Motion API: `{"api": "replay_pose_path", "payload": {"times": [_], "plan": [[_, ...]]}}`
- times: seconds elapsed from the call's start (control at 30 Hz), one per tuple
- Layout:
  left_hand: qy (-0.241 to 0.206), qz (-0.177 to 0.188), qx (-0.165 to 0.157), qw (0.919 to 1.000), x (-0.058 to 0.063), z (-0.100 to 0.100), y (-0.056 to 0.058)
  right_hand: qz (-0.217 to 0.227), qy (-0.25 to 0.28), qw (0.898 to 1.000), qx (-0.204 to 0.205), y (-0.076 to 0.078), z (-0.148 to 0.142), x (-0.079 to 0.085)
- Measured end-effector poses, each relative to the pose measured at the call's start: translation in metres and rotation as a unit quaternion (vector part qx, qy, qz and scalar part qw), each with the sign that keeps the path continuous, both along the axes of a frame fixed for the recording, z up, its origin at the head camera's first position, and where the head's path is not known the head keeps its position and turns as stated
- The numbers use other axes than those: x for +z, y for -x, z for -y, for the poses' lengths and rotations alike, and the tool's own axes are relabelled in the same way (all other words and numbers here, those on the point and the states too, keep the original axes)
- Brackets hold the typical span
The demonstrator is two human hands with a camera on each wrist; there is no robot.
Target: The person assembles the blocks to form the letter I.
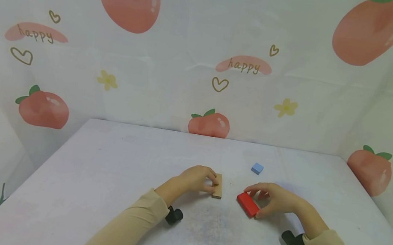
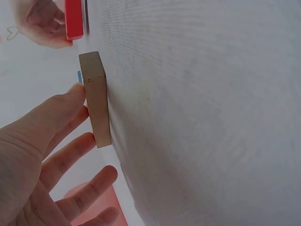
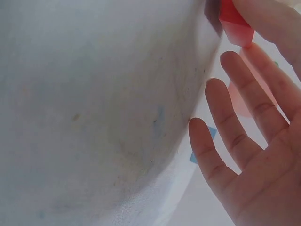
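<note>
In the head view my left hand is at a flat, plain wooden block, its thumb and fingertips against it. The left wrist view shows the thumb and nearer fingertips on one side of the wooden block, while the other fingers stay off it. My right hand holds a red block by its ends between thumb and index finger. In the right wrist view the remaining fingers extend away from the red block. The red block looks slightly tilted, with its shadow beside it.
A small blue block lies on the white tabletop, beyond both hands. Behind the table hangs a white cloth printed with fruit and hearts. Each wrist carries a small black device.
</note>
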State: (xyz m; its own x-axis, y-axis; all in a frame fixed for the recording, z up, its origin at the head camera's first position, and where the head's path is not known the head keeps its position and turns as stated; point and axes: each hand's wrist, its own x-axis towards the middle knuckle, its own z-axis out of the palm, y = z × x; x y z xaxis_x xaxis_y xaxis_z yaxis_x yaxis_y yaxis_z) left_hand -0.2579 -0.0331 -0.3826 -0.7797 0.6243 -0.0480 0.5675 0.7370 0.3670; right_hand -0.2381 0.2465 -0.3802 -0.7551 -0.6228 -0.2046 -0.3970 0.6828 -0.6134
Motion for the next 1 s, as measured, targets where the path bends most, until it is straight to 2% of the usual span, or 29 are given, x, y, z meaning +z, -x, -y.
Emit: {"api": "replay_pose_path", "payload": {"times": [0.3, 0.63, 1.0], "plan": [[0.006, 0.002, 0.004, 1.0000, 0.0010, -0.0003, -0.0005, -0.019, 0.014, 1.000, 0.010, -0.0023, 0.0011, 0.0014], [0.007, 0.010, 0.009, 0.9999, -0.0014, -0.0007, 0.0008, -0.047, 0.044, 0.997, 0.040, -0.0049, 0.0040, -0.0009], [0.005, -0.001, 0.007, 1.0000, -0.0013, -0.0008, 0.0015, -0.044, 0.041, 0.997, 0.041, -0.0077, 0.0096, -0.0005]]}}
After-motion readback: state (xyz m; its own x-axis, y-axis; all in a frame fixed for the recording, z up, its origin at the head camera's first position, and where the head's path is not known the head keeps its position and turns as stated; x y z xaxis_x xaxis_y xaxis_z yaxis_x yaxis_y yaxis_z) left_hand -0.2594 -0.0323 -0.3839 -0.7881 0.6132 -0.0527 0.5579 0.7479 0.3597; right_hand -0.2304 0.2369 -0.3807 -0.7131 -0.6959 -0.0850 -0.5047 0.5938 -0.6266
